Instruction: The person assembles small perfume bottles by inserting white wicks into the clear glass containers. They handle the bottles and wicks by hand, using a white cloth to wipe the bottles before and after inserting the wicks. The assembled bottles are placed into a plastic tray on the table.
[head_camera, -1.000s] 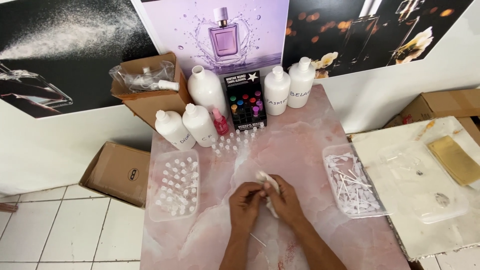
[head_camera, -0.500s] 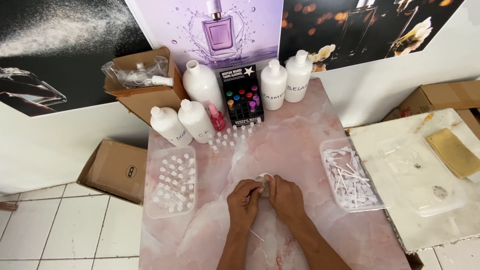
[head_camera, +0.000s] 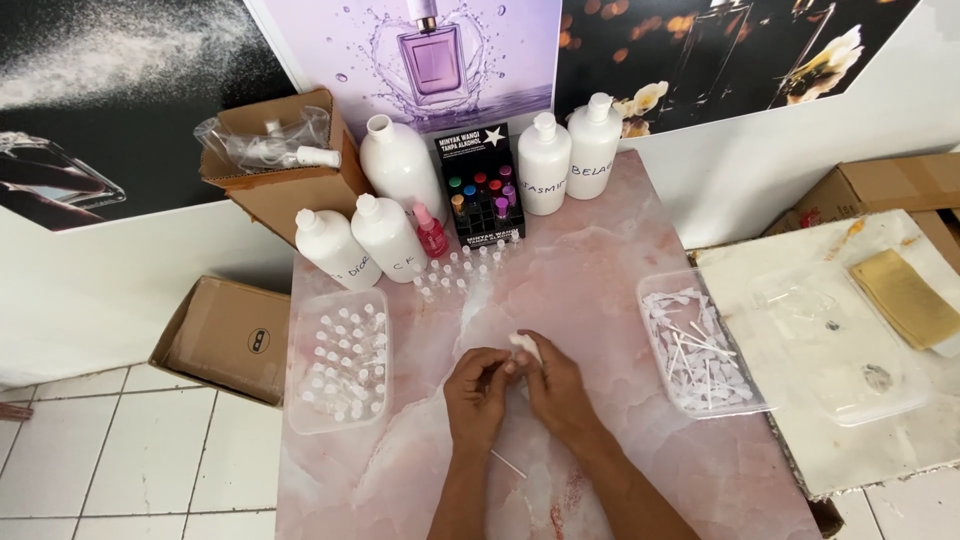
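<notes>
While both hands meet over pink surface (head_camera: 600, 260), I see left hand (head_camera: 478, 392) and right hand (head_camera: 556, 385) pinching small white vial (head_camera: 524, 345); likely light, slippery, fragile; grip best round body

Trays (head_camera: 338, 360) left and right (head_camera: 700, 350) of hands (head_camera: 520, 385)

Both hands, left hand (head_camera: 478, 392) and right hand (head_camera: 556, 388), pinch a small white plastic piece (head_camera: 526, 345) that looks smooth, over a glossy pink marble-look tabletop (head_camera: 600, 260). Left of the left hand there's a clear plastic tray (head_camera: 337, 425) of tiny shiny vials, and beyond the hands matt white plastic bottles (head_camera: 387, 236). The box (head_camera: 285, 185) past those is plain rough brown cardboard.
</notes>
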